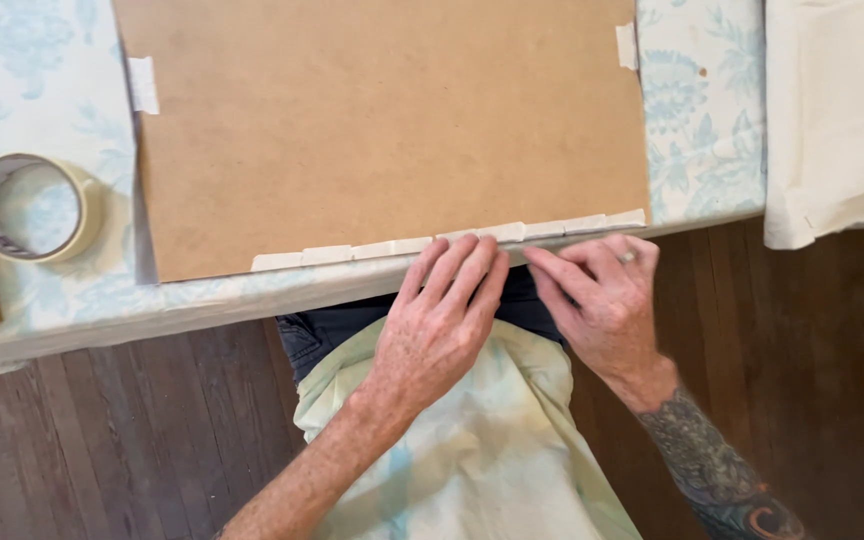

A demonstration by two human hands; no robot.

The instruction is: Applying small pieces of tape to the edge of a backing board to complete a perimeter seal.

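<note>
No packages, labels, signs or screens anywhere on the desk or around it. Nothing printed or boxed shows, and no display stands within sight from this spot.

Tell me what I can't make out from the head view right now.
- Tape strip under the left hand and right hand: fingers cover it.
- Brown board: far edge cut off at the top.
- Tape roll: loose end too small to find.
- White cloth: cut off at right.
</note>
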